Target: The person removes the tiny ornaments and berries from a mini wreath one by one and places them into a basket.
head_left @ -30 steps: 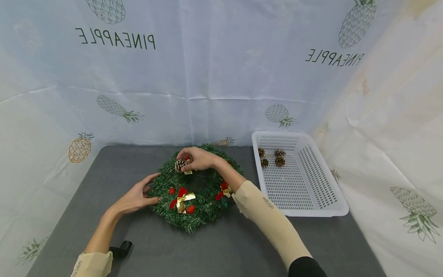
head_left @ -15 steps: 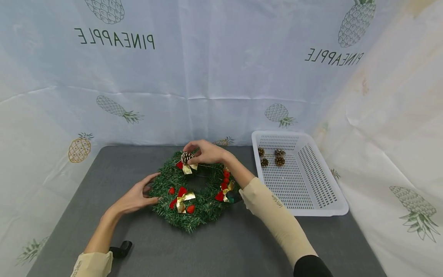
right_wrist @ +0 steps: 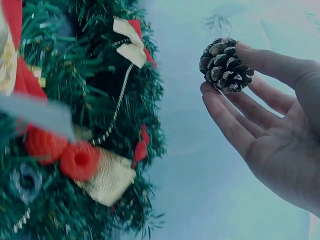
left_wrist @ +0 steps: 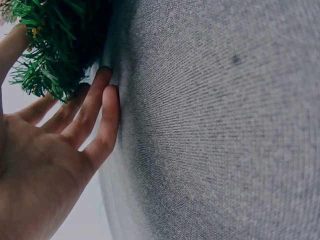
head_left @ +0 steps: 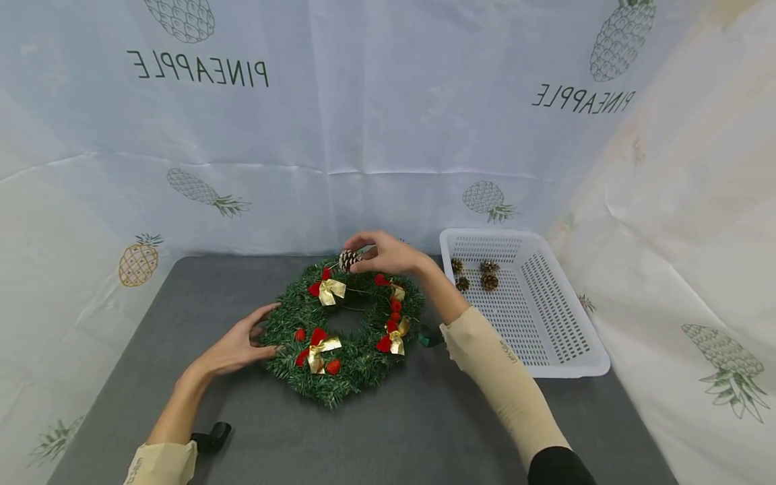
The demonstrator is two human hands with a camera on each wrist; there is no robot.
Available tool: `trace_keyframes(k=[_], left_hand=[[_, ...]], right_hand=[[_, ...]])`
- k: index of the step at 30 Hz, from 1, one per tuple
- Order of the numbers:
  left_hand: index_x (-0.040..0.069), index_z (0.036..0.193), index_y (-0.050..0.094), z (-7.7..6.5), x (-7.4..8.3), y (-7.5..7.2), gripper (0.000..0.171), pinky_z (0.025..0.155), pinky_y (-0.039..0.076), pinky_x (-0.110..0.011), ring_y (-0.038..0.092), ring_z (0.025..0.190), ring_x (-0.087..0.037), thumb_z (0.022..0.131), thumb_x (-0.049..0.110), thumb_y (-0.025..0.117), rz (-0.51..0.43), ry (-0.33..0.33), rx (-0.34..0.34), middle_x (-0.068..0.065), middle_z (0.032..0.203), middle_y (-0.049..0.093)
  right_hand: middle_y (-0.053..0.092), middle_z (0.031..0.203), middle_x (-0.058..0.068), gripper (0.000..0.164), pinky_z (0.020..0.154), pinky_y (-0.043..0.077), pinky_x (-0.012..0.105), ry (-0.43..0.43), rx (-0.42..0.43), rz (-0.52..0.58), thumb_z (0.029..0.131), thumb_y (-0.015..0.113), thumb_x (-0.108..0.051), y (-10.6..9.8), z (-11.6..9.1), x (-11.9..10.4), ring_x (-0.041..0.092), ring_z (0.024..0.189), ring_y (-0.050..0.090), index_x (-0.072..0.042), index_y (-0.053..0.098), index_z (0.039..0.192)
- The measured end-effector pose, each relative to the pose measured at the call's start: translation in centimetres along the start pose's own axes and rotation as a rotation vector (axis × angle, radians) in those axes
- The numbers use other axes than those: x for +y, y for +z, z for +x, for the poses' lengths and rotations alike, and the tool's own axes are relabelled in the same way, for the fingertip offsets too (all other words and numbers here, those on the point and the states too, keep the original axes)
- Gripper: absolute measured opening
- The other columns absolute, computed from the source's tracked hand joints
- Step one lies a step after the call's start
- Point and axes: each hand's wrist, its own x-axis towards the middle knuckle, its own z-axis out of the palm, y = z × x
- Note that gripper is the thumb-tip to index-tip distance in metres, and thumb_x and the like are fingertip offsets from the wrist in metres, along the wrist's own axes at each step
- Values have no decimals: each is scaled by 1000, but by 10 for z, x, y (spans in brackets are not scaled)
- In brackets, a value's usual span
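A round green wreath (head_left: 358, 374) with red and gold bows lies on the dark grey table. My right hand (head_left: 388, 252) pinches a white-tipped pine cone (right_wrist: 226, 66) between thumb and fingers, over the wreath's far edge in the head view. A thin loop shows on top of the cone in the right wrist view. My left hand (head_left: 239, 343) rests at the wreath's left side, thumb and fingers spread against its edge. In the left wrist view its fingers (left_wrist: 92, 107) lie nearly straight, low by the grey cloth and the green needles; some tips are hidden.
A white perforated basket (head_left: 576, 323) stands to the right, with several small pine cones (head_left: 489, 281) in its far left part. A black curved object (head_left: 212, 438) lies by the left forearm. Pineapple-printed curtains (head_left: 394, 121) hang behind and beside the table.
My right hand has carried the pine cone right and away, from the wreath's upper left bow to its far edge, uncovering that bow. The left hand and wreath stay put.
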Motion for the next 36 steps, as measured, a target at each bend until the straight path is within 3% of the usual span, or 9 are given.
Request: trace_keyframes(k=[7,19,25,29,32,36], left_hand=[[-4,169,26,-1,1,0,89,86,59,-33,48,142,-68,99,14,77,-4,-2,-1,-44,169,25],[-3,169,26,-1,0,-1,89,83,56,-29,54,139,-63,99,13,77,-15,-2,1,-44,169,25],[-3,169,26,-1,0,-1,89,78,51,-28,64,124,-46,98,13,77,-23,-6,-3,-44,169,25],[-3,169,26,-1,0,-1,88,80,53,-27,63,130,-55,99,13,77,-21,-6,-5,-43,170,24],[-3,169,26,-2,1,-1,88,83,55,-27,53,141,-63,99,14,77,-13,-4,-3,-43,170,24],[-2,170,25,-2,3,0,89,88,60,-39,51,141,-66,99,14,77,-15,-8,-3,-43,170,24]], right_hand=[[59,154,23,52,124,46,52,-28,32,-10,103,73,-8,-15,-13,8,40,145,57,6,56,150],[57,157,21,54,122,48,53,10,139,-7,103,74,-10,-46,-50,21,44,143,58,1,56,152],[56,158,20,53,120,49,56,34,175,-14,103,75,-13,-60,-69,32,45,144,57,-5,57,152],[56,158,21,51,117,50,59,34,195,-31,104,73,-12,-67,-80,41,46,145,57,-3,57,152],[56,158,21,50,114,52,60,60,209,-21,105,73,-13,-72,-87,46,45,145,58,-5,57,152],[55,160,19,52,112,53,59,105,231,-8,106,72,-17,-78,-99,52,43,144,61,-7,56,154]])
